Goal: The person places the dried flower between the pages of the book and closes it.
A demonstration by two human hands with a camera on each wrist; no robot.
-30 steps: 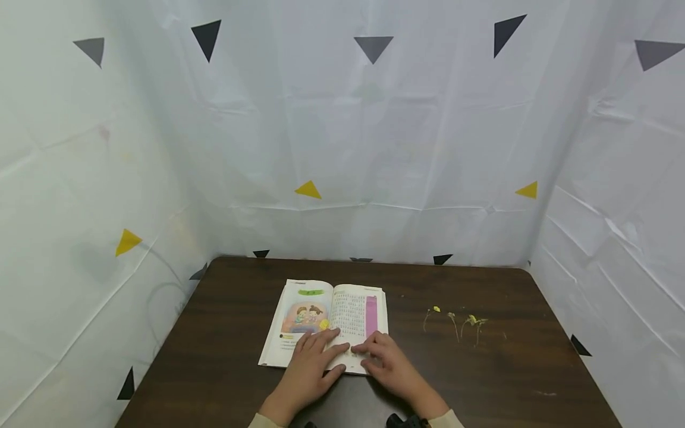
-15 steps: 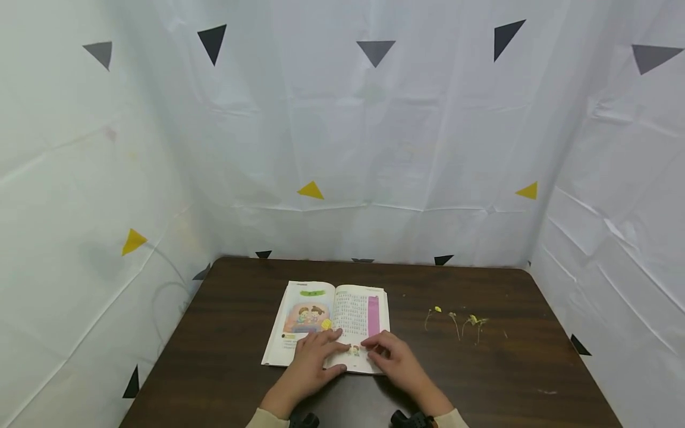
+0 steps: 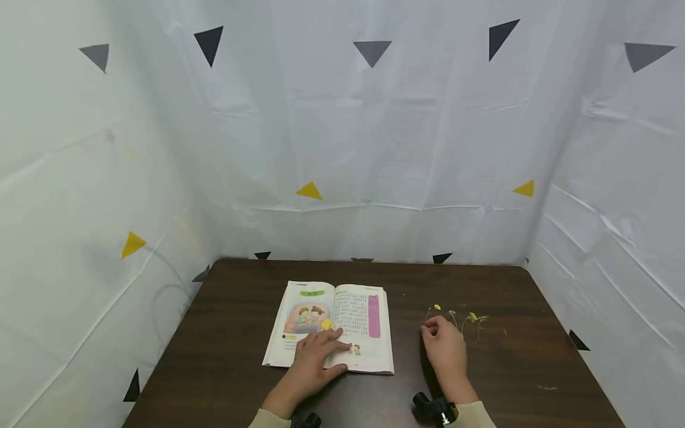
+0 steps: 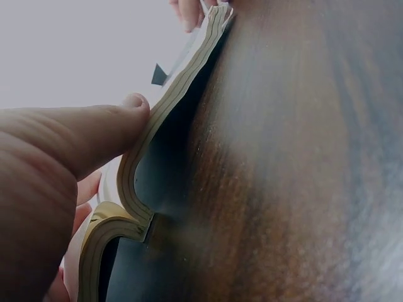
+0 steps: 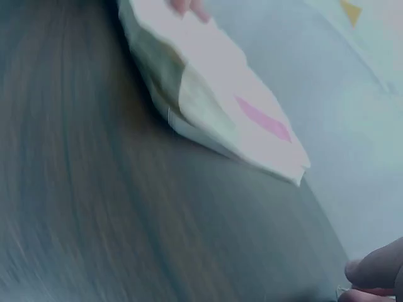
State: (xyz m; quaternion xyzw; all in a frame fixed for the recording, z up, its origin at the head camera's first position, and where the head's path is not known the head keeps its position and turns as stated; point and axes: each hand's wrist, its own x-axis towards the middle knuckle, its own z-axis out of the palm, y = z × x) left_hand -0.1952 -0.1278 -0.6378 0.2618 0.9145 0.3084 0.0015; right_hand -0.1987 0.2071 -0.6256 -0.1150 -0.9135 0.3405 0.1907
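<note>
An open book point(image 3: 358, 309) lies on the dark table, a picture on its left page and a purple strip on its right. My left hand point(image 3: 313, 362) rests spread over its lower middle; in the left wrist view the thumb point(image 4: 119, 123) presses the page near the bottom edge. To the right of the book, my right hand point(image 3: 445, 349) has thumb and forefinger together at the stem of the leftmost small yellow flower point(image 3: 437, 307). A thin stem end shows at those fingertips point(image 5: 371, 274) in the right wrist view.
More thin-stemmed dried flowers point(image 3: 473, 318) lie just right of the right hand. The brown table point(image 3: 514, 368) meets a white curtain point(image 3: 407, 148) with triangle prints at its back and sides.
My right hand has left the lower right page and moved right to the leftmost flower, its thumb and forefinger coming together. The left hand has stayed on the book.
</note>
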